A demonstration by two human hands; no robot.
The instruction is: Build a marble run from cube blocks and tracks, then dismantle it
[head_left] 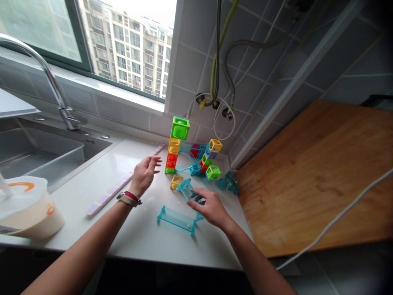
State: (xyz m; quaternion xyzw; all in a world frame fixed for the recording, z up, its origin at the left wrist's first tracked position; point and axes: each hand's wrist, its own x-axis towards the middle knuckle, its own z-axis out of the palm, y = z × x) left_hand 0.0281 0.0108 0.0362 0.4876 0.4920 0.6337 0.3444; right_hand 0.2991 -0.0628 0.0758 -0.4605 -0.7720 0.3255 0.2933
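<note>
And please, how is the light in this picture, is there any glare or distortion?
Head view: the sky beyond the window is washed out; head view: pale glare on the countertop; head view: right corners dark, cup at left edge perhaps stretched.

Single head view: camera worn on person's head, facing forward and down over countertop. Close range; left hand and right hand near frame middle. Wide field, slight tilt. Window upper left, tiled wall top middle, sink cut by left edge, wooden board right.
</note>
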